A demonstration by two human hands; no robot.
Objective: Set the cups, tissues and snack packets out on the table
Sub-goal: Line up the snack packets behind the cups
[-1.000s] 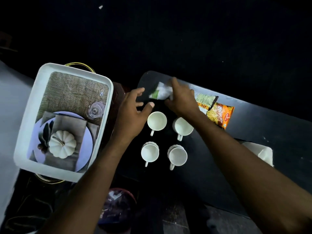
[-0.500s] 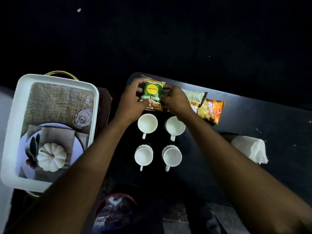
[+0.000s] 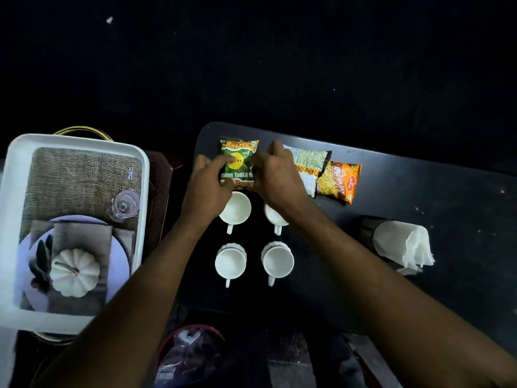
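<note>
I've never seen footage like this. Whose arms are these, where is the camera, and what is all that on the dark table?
There is no machine here: a person wears a camera on the head, looking down at their own two bare arms. The left hand and right hand both hold a green snack packet at the far edge of the dark table. Two more packets, a grey-green one and an orange one, lie to its right. Four white cups stand in a square nearer the person. A holder of white tissues sits further right. Left of the table is a white tray with a printed picture inside.
</note>
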